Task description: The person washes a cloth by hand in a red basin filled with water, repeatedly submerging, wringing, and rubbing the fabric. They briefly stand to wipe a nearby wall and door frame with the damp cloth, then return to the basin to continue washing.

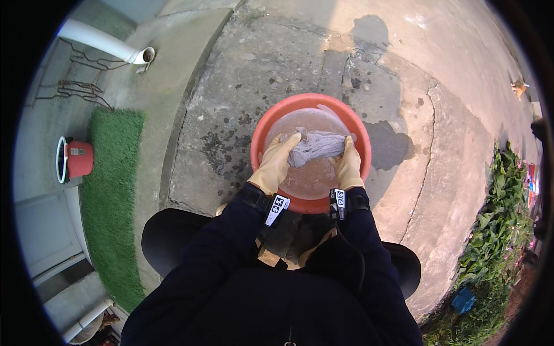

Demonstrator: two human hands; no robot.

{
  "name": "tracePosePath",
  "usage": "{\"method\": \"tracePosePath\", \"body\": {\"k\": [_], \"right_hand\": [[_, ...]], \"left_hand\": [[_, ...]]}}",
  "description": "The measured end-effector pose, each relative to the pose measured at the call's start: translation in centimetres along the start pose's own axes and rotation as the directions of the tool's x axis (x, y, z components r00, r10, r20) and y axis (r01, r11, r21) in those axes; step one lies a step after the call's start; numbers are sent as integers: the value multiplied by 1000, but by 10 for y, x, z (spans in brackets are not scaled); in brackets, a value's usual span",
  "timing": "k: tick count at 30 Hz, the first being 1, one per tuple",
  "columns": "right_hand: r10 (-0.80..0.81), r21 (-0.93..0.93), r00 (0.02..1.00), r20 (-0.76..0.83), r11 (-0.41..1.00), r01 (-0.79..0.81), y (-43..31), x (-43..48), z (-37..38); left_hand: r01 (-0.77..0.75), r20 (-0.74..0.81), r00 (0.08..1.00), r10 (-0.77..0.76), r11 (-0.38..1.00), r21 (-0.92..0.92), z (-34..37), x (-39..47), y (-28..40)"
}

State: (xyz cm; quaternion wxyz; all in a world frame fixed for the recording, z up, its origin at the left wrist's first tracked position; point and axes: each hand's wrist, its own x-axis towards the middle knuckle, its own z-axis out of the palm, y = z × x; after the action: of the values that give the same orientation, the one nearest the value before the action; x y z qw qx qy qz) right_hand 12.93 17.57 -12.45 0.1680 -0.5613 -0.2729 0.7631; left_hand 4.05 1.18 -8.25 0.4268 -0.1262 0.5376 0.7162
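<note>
A wet grey cloth (318,146) is bunched between my two gloved hands, just over soapy, cloudy water (303,179) in a round red plastic basin (310,206). My left hand (278,161), in a cream rubber glove, grips the cloth's left end with the thumb on top. At the right end, my right hand (349,162) pinches the fabric, also in a cream glove. Fingers under the cloth are hidden. Whether its underside touches the water I cannot tell. The basin rests on the concrete ground (242,86) in front of my bent knees.
A raised concrete step (190,82) runs along the left, with green artificial turf (114,194), a red bucket (80,159) and a white drainpipe (104,41). Leafy plants (489,229) and a blue container (463,300) border the right. Wet patches darken the concrete around the basin.
</note>
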Motion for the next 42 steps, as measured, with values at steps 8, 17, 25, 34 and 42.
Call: {"method": "tracePosePath", "body": {"k": [8, 17, 25, 34, 42], "right_hand": [[-350, -204, 932, 98, 909, 363, -9, 10, -12], [-544, -958, 827, 145, 132, 254, 22, 25, -39], [131, -746, 862, 490, -449, 492, 91, 1, -36], [-391, -917, 912, 127, 303, 258, 73, 34, -52], [-49, -373, 738, 674, 839, 396, -22, -22, 12]], "left_hand": [[-412, -332, 846, 417, 907, 88, -16, 24, -3], [228, -365, 921, -136, 948, 223, -28, 6, -30], [283, -297, 926, -232, 948, 144, -39, 2, -40], [406, -75, 909, -410, 912, -64, -47, 2, -38], [564, 125, 822, -555, 765, -311, -41, 5, -30]]}}
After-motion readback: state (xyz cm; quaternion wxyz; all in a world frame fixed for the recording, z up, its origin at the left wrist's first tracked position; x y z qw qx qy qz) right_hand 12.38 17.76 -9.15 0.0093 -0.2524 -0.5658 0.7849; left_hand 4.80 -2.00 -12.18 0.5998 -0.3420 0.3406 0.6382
